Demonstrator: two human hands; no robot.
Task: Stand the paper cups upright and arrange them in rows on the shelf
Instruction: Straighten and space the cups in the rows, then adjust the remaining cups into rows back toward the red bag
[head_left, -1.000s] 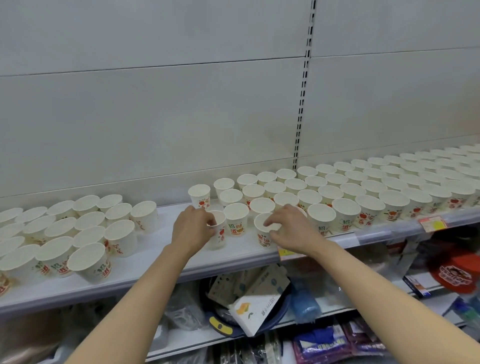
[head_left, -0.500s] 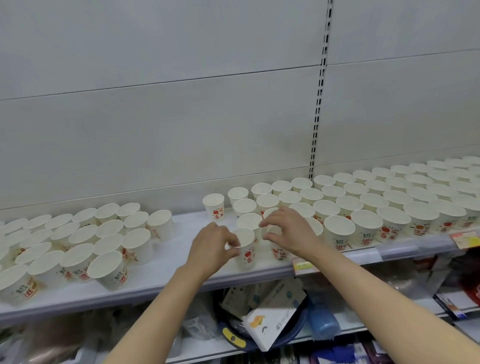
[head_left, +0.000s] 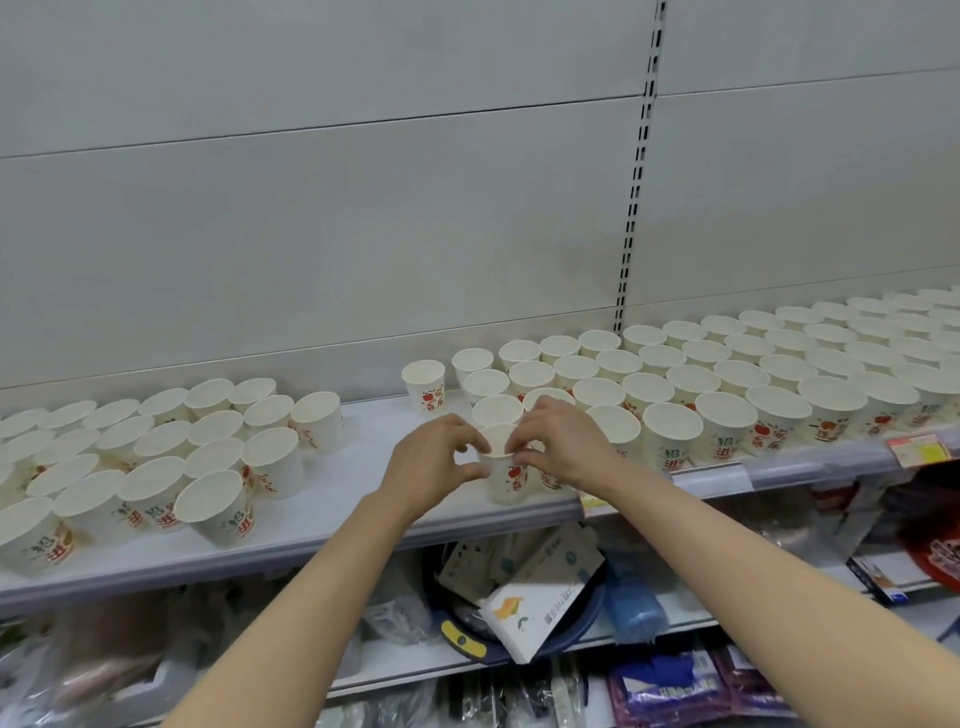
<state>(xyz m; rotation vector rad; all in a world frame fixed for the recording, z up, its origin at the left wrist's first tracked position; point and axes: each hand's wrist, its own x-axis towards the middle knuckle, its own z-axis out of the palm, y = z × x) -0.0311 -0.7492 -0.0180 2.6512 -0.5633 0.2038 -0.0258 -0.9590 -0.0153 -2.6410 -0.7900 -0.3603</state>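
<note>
Near the middle of the frame, at the front edge of the shelf (head_left: 322, 540), the left hand (head_left: 434, 462) and right hand (head_left: 563, 447) pinch the rim of one upright paper cup (head_left: 506, 475) from either side. The cup looks light, thin-walled and easily crushed or tipped, so a gentle hold at the stiffer rolled rim suits it best.

Soft, even light falls from overhead, with faint shadows beneath the cups (head_left: 670, 434). Edges curve from wide-angle distortion. Goods at 7 o'clock are blurred.
</note>
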